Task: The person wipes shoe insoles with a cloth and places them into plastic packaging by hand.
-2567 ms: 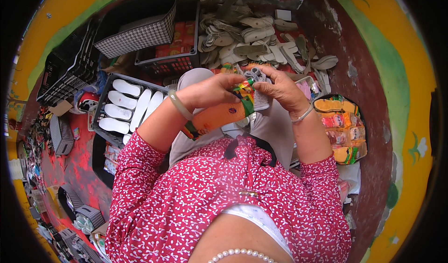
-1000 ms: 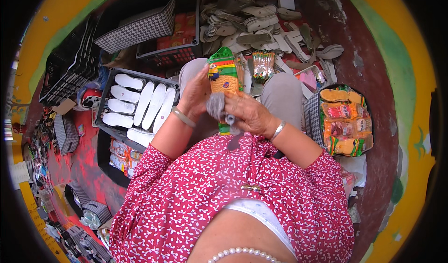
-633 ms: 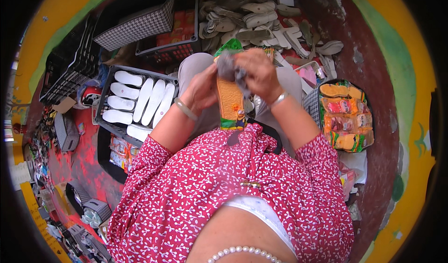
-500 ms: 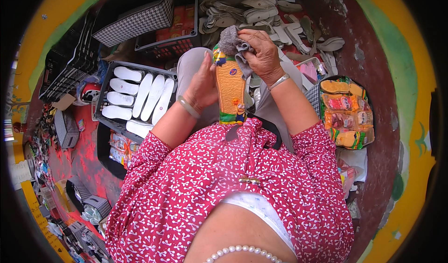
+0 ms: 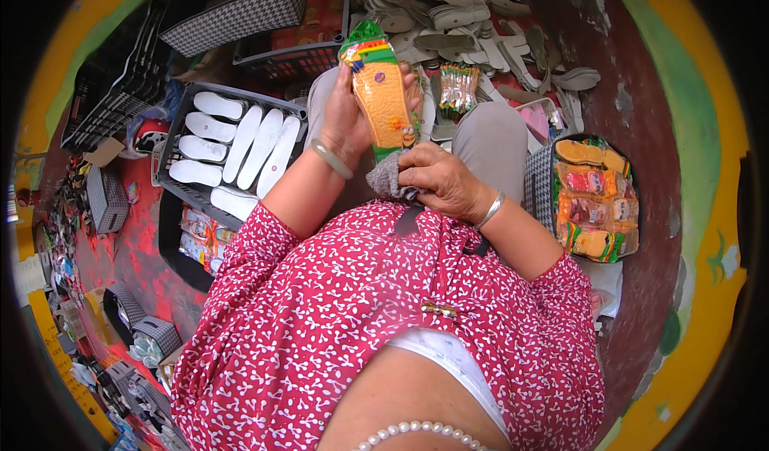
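My left hand holds a wrapped insole upright over my lap, its fingers wrapped round the back of it. The insole is orange-tan and fuzzy, in clear film with green ends, a small round emblem and a cartoon print. In my right hand is a bunched grey cloth, pressed to the packet's lower end. Part of that end is hidden behind the cloth. Just beyond my right knee sits a bundle of wrapped insoles.
A dark crate at left holds white insoles. Loose grey and white insoles are heaped at the far side. To the right stands a houndstooth basket of wrapped insoles. Another houndstooth box tops a far crate.
My right hand has brought the cloth from the packet's top end down to its lower end. The packet has shifted up and left and tilted. My right knee and the wrapped bundle now show.
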Demonstrator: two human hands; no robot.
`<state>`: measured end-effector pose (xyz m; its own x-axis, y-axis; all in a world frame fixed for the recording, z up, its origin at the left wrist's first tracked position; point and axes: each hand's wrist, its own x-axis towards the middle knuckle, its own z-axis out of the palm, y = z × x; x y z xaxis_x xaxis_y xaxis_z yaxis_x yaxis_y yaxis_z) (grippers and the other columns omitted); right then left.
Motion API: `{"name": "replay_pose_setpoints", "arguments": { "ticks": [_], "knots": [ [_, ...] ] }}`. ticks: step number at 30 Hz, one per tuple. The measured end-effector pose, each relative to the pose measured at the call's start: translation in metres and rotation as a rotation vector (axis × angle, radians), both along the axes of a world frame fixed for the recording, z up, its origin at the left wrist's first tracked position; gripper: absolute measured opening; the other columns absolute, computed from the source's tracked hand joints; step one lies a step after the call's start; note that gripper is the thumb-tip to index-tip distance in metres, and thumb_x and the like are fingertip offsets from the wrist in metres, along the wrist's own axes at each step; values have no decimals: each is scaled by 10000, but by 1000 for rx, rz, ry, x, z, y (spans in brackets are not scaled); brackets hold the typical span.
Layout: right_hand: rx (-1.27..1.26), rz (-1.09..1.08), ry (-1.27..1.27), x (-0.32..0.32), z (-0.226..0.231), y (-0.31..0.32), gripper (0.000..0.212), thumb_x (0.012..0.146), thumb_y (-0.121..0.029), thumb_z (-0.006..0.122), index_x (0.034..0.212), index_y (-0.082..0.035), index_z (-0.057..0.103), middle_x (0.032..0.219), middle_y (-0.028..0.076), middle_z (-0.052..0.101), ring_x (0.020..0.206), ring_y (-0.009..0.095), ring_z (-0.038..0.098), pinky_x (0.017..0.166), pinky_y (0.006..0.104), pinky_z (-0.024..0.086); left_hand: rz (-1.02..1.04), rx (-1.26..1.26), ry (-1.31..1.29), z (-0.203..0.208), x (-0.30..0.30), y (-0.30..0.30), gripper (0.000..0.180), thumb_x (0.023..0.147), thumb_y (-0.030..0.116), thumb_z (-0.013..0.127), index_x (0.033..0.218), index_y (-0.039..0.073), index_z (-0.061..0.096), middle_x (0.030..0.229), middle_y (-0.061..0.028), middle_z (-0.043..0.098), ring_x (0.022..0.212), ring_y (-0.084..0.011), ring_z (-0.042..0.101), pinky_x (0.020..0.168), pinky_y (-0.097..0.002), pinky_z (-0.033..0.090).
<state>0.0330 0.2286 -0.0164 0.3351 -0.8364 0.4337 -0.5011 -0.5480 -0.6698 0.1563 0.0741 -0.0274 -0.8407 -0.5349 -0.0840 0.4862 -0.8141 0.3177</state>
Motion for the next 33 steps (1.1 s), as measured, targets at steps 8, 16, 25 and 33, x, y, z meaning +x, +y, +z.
{"name": "replay_pose_setpoints", "arguments": {
  "ticks": [8,16,25,33],
  "knots": [
    [-163,-647,268,-63,18,-16,299,649,22,560,937,-28,625,962,118,602,912,308,560,841,374,453,-54,6,147,30,6,-12,759,916,632,238,1365,30,350,1332,-186,453,1196,-327,480,937,-501,430],
    [212,-694,-890,-87,19,-30,506,826,22,573,1294,-72,404,951,43,582,829,83,546,732,219,453,-44,-162,54,39,9,8,597,892,341,494,1357,-3,347,1330,-206,454,1213,-317,472,971,-475,428],
    [458,-306,-1287,-30,15,-37,249,912,-164,572,1122,-31,592,1042,23,613,959,94,552,842,237,437,-153,-309,-226,41,-4,25,448,937,323,432,1206,-29,496,1064,-142,627,917,-227,637,822,-330,511],
    [530,-211,-1349,-16,32,-18,399,907,-259,604,1208,-6,536,1130,52,599,1041,133,556,904,290,438,-33,-730,-426,33,-11,20,413,976,318,418,1183,-21,531,1078,-92,613,949,-143,598,846,-271,471]
  ]
}}
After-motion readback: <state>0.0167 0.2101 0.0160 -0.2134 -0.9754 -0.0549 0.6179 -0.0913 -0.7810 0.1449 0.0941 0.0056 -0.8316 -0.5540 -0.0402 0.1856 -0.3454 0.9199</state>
